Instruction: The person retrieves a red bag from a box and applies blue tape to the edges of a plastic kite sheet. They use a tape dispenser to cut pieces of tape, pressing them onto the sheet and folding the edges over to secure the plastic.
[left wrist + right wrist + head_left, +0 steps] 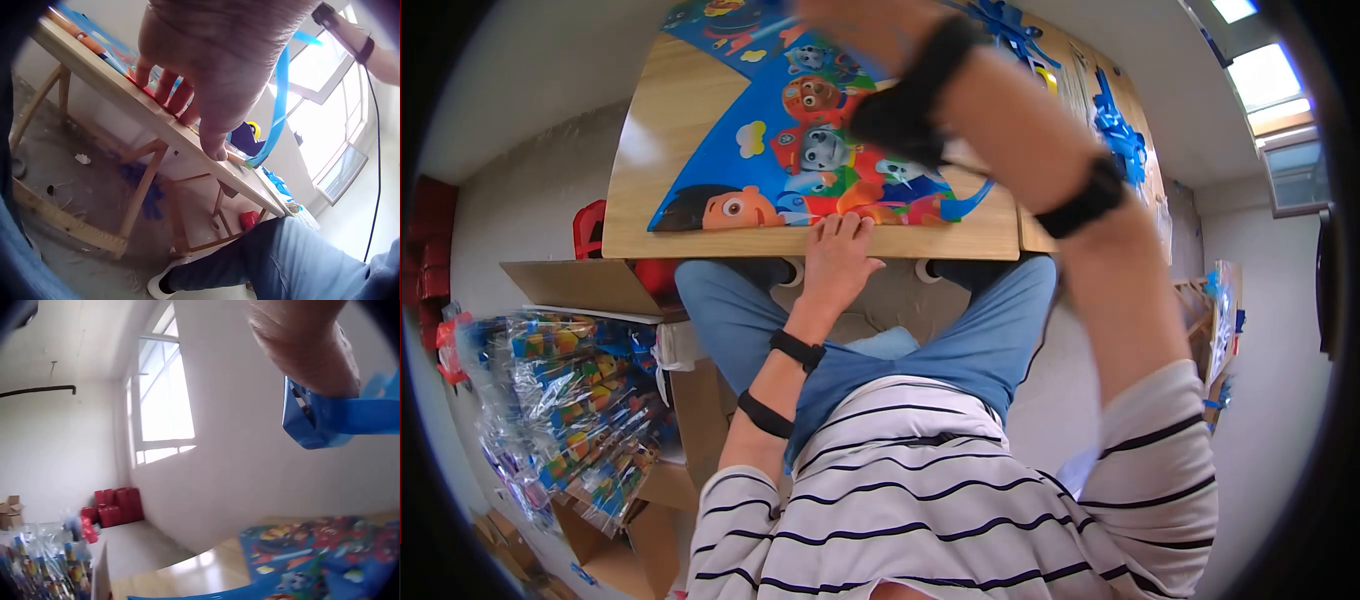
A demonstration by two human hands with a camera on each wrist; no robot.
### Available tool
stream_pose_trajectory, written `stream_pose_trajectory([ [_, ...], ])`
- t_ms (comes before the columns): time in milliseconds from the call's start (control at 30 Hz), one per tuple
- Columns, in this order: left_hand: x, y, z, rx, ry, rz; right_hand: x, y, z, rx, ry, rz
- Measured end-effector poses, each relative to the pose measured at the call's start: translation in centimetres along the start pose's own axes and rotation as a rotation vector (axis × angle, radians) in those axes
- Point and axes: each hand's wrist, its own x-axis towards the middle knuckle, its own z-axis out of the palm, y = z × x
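Note:
A glossy blue sheet printed with cartoon figures (pixel 825 150) lies on the wooden table (pixel 640 160). My left hand (pixel 837 262) rests on its near edge, fingers spread over the table's rim; in the left wrist view, the left hand (pixel 206 69) has its fingertips down at the edge, thumb apart. My right hand (pixel 865 30) is blurred at the far side, above the sheet. In the right wrist view, the right hand (pixel 306 347) is raised and grips a folded blue glossy strip (pixel 319 425); its fingertips are partly hidden.
Blue ribbon bundles (pixel 1120 130) lie at the table's right. A cardboard box (pixel 580 287) and a heap of clear-wrapped colourful packages (pixel 580 400) stand at the lower left. Red cases (pixel 119 507) are by the far wall, below a window (pixel 165 394).

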Motion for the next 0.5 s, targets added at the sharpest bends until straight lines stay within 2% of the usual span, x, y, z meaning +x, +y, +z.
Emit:
stream_pose_trajectory([
  [33, 0.1, -0.1, -0.1, -0.014, -0.092, -0.036, 1.8, -3.8, 5.2, 0.102, -0.028, -0.012],
  [67, -0.1, -0.3, 0.4, -0.154, 0.034, -0.03, 2.8, -7.3, 10.5, 0.675, 0.118, 0.07],
  [100, -0.5, -0.9, 1.9, -0.291, 0.16, -0.022, 0.5, -11.8, 11.8, 0.726, 0.081, 0.098],
  [133, -1.2, -1.6, 3.8, -0.429, 0.282, -0.011, -1.5, -15.8, 11.7, 0.618, -0.108, 0.153],
  [200, -1.1, -1.4, 2.3, -0.083, 0.151, 0.053, -4.6, -22.7, 16.7, 0.342, -0.041, -0.009],
  [233, -1.0, -1.4, 1.6, 0.083, 0.098, 0.1, -6.0, -24.9, 18.2, 0.319, 0.066, -0.096],
  [267, -0.8, -1.2, 1.0, 0.046, 0.045, 0.052, -6.9, -25.9, 19.0, 0.295, 0.17, -0.18],
  [300, -0.9, -1.7, 2.0, 0.067, 0.098, 0.082, -7.0, -25.4, 18.2, 0.378, 0.099, -0.257],
  [367, -0.4, -1.6, 1.7, -0.018, 0.042, 0.057, -8.6, -22.5, 14.0, 0.551, -0.037, -0.399],
  [400, -0.4, -1.4, 1.2, 0.016, 0.124, 0.079, -9.1, -20.2, 13.6, 0.532, 0.011, -0.387],
  [433, -1.0, -2.0, 3.9, -0.18, 0.032, 0.003, -9.7, -17.4, 13.4, 0.511, 0.059, -0.378],
  [500, -2.4, -1.9, 5.6, -0.541, 0.173, -0.086, -12.9, -9.8, 13.6, 0.546, 0.28, -0.263],
])
